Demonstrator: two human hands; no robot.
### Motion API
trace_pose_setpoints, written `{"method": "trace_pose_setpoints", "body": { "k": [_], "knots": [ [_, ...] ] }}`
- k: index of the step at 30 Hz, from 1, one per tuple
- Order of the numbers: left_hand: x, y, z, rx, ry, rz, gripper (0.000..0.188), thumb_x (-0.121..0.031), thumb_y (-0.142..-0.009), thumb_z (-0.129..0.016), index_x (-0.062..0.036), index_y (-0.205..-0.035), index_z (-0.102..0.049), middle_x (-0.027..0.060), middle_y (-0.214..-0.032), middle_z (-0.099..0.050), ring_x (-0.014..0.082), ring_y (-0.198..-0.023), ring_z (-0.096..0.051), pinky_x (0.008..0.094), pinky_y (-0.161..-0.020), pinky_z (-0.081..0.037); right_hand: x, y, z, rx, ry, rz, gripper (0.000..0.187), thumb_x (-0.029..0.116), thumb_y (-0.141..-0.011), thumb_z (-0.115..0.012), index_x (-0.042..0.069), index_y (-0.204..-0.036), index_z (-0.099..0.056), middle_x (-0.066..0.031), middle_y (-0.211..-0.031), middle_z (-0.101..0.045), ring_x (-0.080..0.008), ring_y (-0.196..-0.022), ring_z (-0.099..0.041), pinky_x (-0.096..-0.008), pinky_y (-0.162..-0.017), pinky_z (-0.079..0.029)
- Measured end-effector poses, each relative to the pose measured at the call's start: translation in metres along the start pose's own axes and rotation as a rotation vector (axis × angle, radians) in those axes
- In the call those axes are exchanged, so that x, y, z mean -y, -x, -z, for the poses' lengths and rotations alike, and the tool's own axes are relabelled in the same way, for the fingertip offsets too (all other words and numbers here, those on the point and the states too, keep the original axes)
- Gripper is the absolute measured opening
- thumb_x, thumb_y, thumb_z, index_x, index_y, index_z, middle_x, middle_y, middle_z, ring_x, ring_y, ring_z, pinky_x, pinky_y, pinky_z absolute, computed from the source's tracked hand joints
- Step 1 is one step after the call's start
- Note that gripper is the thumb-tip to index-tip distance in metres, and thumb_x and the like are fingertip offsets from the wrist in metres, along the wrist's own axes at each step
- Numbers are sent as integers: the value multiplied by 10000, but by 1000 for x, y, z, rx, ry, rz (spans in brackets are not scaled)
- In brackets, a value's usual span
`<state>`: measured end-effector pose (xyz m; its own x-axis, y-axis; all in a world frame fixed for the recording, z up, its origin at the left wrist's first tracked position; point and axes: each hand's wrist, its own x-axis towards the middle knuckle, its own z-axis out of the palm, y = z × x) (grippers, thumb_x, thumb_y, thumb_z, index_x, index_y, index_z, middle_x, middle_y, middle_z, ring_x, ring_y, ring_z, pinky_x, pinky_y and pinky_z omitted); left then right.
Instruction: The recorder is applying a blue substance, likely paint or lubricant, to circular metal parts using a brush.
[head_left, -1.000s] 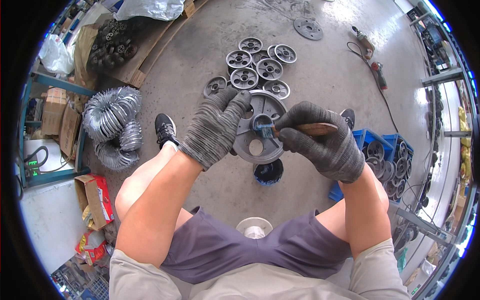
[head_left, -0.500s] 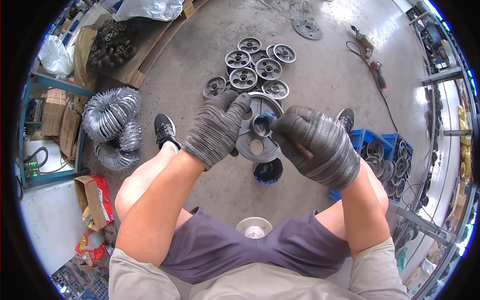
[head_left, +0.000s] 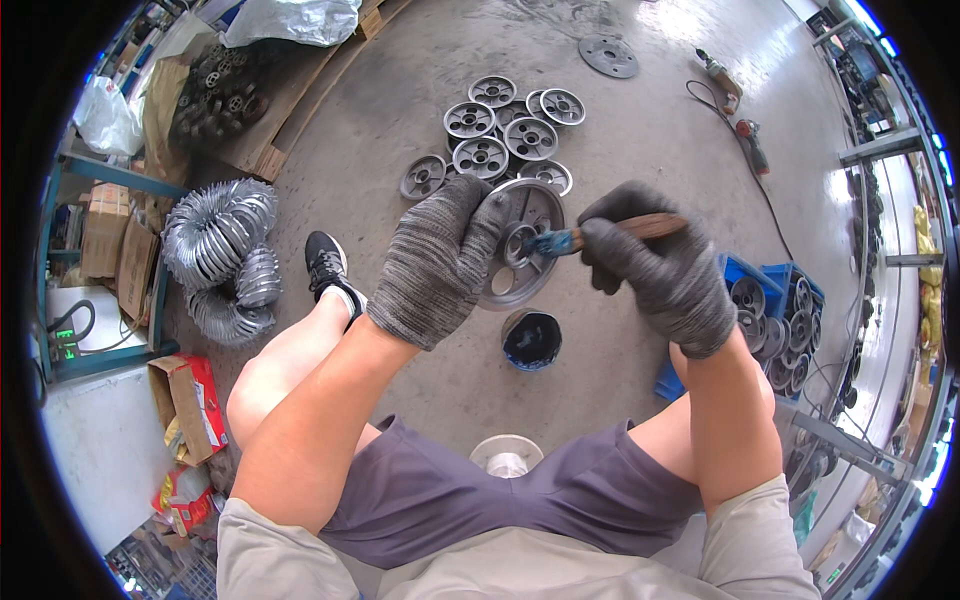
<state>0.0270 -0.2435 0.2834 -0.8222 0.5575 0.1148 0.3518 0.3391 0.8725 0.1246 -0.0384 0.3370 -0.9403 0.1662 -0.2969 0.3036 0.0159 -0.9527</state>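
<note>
In the head view, the left hand [head_left: 440, 262], in a grey knit glove, grips a grey metal pulley wheel [head_left: 525, 245] by its left rim. The fingers [head_left: 478, 215] curl over the wheel's front face and edge, so the wheel stands tilted above the concrete floor [head_left: 640, 130], its hub just right of the fingertips. The right hand [head_left: 660, 275], in a darker glove, is closed around the wooden handle of a paintbrush [head_left: 600, 234]; the fingers wrap the handle tightly, and the blue-tipped bristles touch the wheel at or just beside its hub. The brush lies almost level, handle pointing right.

Directly below the wheel, between the person's knees, a small can of dark blue paint [head_left: 531, 339] stands on the floor. Beyond the wheel, a cluster of smaller grey pulley wheels [head_left: 500, 140] lies flat on the floor. To the right, a blue crate [head_left: 775, 300] holds more wheels. On the left lies a stack of shiny ribbed metal rings [head_left: 215, 240], near the person's black shoe [head_left: 327, 265]. A flat round disc [head_left: 608, 56] lies far up the floor, well apart from the rest.
</note>
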Motion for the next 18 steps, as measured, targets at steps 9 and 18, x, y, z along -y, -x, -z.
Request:
{"method": "trace_pose_setpoints", "body": {
  "k": [9,18],
  "knots": [
    [7,5,-4,80,-46,126,279,-252,-1035,-569,4,-1120,-640,113,-897,-702,151,-834,-634,309,-765,-518,-4,5,-4,129,578,285,172,133,-889,-702,12,-1006,-666,-166,-779,-696,-230,-700,-693,-341,-667,-552],
    [16,-7,-2,80,213,427,330,-289,-1027,-589,9,-1128,-686,65,-956,-721,120,-883,-633,273,-809,-521,9,12,10,-36,353,342,132,93,-875,-725,26,-976,-673,-187,-773,-671,-321,-681,-678,-365,-638,-546]
  ]
}}
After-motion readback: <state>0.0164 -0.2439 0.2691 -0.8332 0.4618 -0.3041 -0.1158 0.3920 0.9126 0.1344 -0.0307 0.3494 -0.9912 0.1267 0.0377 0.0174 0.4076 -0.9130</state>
